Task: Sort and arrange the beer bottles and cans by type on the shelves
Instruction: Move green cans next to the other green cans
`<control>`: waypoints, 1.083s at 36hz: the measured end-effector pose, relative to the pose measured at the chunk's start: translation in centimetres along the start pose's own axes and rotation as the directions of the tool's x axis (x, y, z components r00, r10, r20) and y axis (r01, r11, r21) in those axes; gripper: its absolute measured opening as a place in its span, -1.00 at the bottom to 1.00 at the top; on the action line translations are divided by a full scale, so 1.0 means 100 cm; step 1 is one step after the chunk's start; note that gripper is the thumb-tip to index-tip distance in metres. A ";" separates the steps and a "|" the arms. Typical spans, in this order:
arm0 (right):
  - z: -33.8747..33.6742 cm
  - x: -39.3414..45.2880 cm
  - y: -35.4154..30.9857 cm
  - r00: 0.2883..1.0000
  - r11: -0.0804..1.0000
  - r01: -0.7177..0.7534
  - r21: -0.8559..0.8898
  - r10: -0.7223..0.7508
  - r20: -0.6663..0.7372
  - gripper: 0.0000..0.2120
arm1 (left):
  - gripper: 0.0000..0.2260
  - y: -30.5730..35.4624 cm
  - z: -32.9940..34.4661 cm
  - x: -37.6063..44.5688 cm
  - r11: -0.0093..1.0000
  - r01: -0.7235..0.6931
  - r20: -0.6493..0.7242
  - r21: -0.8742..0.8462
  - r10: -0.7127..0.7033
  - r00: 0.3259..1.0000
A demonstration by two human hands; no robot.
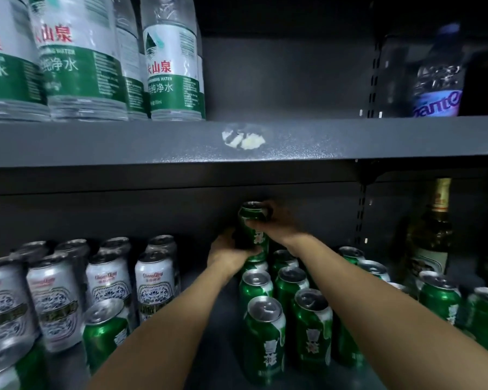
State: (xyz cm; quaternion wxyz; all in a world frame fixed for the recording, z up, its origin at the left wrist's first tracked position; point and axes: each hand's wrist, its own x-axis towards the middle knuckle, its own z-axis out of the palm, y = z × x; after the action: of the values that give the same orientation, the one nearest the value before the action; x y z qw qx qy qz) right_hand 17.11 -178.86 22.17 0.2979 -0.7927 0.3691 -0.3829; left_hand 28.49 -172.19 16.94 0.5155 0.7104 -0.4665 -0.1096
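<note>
Green aluminium beer can (253, 230) is held upright at the back of the lower grey metal shelf (214, 347), its long axis vertical, raised above and touching or just over the rearmost can of the green rows (289, 288) below it. It is gripped from both sides: the right hand (276, 225) is wrapped around its upper half from the right, fingers curled over the rim, while the left hand (228, 250) is closed around its lower half from the left. Both forearms are stretched forward and slightly upward into the shelf, converging on the can. Neither hand is clearly nearer. The coming move is judged to turn on the vertical alignment of the held can with the one beneath, since a stacked placement seems intended. White-and-silver patterned cans (107, 277) are grouped to the left, with one stray green can (104, 333) in front of them. A green glass bottle (431, 235) stands far right.
</note>
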 end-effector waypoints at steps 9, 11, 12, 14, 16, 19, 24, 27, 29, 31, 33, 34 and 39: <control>0.005 0.011 0.016 1.000 0.999 -0.017 -0.034 0.018 0.021 -0.41 | -0.46 -0.005 0.005 0.009 0.990 -0.002 0.036 0.143 -0.003 0.999; 0.007 0.012 0.016 1.000 0.998 -0.009 -0.060 0.011 0.022 -0.39 | -0.46 -0.007 0.005 0.010 0.992 0.012 0.037 0.122 -0.016 0.999; 0.007 0.013 0.016 1.000 0.997 -0.003 -0.072 0.004 0.019 -0.38 | -0.45 -0.007 0.006 0.011 0.994 0.019 0.036 0.107 -0.023 0.999; 0.009 0.013 0.017 1.000 0.998 -0.002 -0.069 0.002 0.010 -0.38 | -0.45 -0.007 0.007 0.010 0.996 0.027 0.023 0.089 -0.029 0.999; 0.011 0.013 0.019 1.000 0.999 -0.005 -0.035 0.005 0.006 -0.45 | -0.42 -0.007 0.008 0.008 0.996 0.037 0.000 0.078 -0.037 0.999; 0.012 0.010 0.023 0.999 1.000 -0.023 -0.014 0.024 0.027 -0.47 | -0.40 -0.005 0.011 0.002 0.998 0.062 -0.011 0.027 -0.062 0.998; 0.007 0.001 0.029 0.996 0.990 -0.047 -0.133 0.057 0.072 -0.32 | -0.44 -0.006 0.014 -0.004 0.993 0.100 -0.002 0.057 -0.100 0.995; 0.004 -0.005 0.032 0.995 0.988 -0.048 -0.149 0.061 0.084 -0.25 | -0.49 -0.006 0.013 -0.009 0.991 0.117 -0.026 0.064 -0.115 0.993; 0.003 -0.010 0.033 0.995 0.991 -0.050 -0.124 0.061 0.084 -0.24 | -0.48 -0.004 0.010 -0.014 0.989 0.123 -0.043 0.084 -0.119 0.992; 0.000 -0.015 0.033 0.994 0.995 -0.054 -0.085 0.061 0.087 -0.20 | -0.46 -0.003 0.008 -0.019 0.987 0.119 -0.069 0.103 -0.112 0.991; -0.002 -0.020 0.031 0.994 0.996 -0.057 -0.062 0.063 0.094 -0.17 | -0.48 -0.002 0.005 -0.027 0.986 0.109 -0.090 0.127 -0.098 0.991; -0.003 -0.025 0.029 0.993 0.995 -0.059 -0.079 0.067 0.094 -0.18 | -0.50 -0.001 0.004 -0.032 0.985 0.104 -0.102 0.141 -0.090 0.991; -0.012 -0.064 -0.001 0.973 0.967 0.054 -0.249 -0.107 -0.206 -0.47 | -0.61 0.001 -0.010 -0.068 0.972 0.066 -0.249 0.226 -0.008 0.968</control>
State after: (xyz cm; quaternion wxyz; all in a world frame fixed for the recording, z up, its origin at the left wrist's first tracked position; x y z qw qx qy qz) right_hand 13.39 -173.78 20.39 0.1410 -0.7906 0.4106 -0.4318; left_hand 25.41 -166.30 15.23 0.4805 0.7825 -0.3951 0.0251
